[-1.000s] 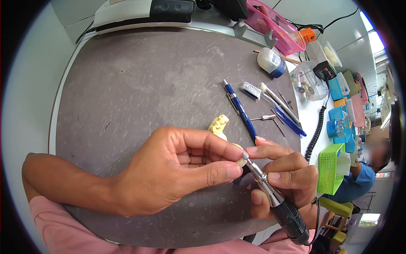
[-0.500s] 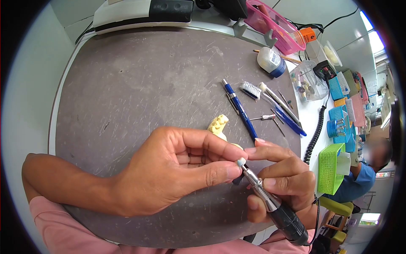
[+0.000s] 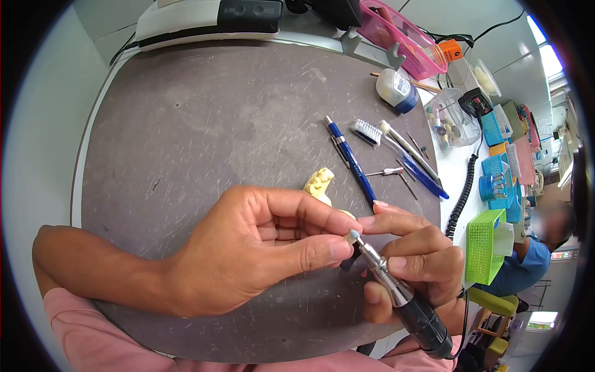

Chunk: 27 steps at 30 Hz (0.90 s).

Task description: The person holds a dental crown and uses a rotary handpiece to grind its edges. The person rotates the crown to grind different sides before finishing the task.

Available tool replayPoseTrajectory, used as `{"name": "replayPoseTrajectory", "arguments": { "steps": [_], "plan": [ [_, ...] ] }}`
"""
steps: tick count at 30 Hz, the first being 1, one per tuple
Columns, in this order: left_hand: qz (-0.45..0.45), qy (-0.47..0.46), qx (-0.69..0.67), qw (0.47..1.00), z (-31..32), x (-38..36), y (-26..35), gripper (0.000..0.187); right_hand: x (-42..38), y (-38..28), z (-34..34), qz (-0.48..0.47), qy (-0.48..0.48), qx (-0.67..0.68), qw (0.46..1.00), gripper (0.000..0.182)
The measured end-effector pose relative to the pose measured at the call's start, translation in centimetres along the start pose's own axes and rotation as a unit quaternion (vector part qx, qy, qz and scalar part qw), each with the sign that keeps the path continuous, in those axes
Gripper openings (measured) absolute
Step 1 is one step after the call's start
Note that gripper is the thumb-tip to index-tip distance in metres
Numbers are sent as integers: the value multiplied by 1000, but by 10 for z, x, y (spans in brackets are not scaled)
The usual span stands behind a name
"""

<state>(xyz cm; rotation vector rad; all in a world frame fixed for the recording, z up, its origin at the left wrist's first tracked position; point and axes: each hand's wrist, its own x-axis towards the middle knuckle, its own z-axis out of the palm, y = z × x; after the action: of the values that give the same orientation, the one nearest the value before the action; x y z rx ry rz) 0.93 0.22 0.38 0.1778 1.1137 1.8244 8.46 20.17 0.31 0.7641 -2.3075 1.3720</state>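
So there's a tiny pale piece (image 3: 351,237) pinched right between the thumb and forefinger tips of the left hand (image 3: 260,248), mostly hidden by the fingertips, so I can't say exactly what it is. The left hand comes in from the lower left, palm turned inward, other fingers curled loosely behind the pinch. The right hand (image 3: 415,260) grips a rotary handpiece (image 3: 396,291) like a pen, fingers wrapped tight around the metal shaft, forefinger stretched out along the top toward the left fingertips. Its small rounded tip sits right at the pinched piece. All of this is just above the scratched grey round work mat (image 3: 204,124). A yellow dental model (image 3: 320,184) lies on the mat just behind the left fingers, with a blue pen (image 3: 351,160) and a brush (image 3: 367,132) further back.
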Motion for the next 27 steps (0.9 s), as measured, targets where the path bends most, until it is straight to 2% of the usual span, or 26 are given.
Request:
{"name": "replayPoseTrajectory", "arguments": {
  "steps": [3, 8, 15, 18, 25, 27],
  "plan": [
    [1, -1, -3, 1000, -1, 0, -1, 20, 1, 2, -3, -19, -33, -22, 999, 41],
    [7, 3, -1, 1000, -1, 0, -4, 19, 2, 13, -3, -25, 61, 9, 998, 37],
    [36, -4, 13, 999, -5, 3, -6, 18, 4, 17, -3, -25, 46, 34, 998, 36],
    [52, -8, 14, 999, -6, 4, -5, 18, 12, 20, -2, -44, 57, 1, 997, 38],
    [81, -15, 8, 997, -10, 8, -5, 19, 26, 22, 2, -71, 2, -41, 997, 34],
    [76, -11, 5, 997, -9, 8, -3, 19, 22, 21, 2, -47, 8, -31, 998, 35]
  ]
}}
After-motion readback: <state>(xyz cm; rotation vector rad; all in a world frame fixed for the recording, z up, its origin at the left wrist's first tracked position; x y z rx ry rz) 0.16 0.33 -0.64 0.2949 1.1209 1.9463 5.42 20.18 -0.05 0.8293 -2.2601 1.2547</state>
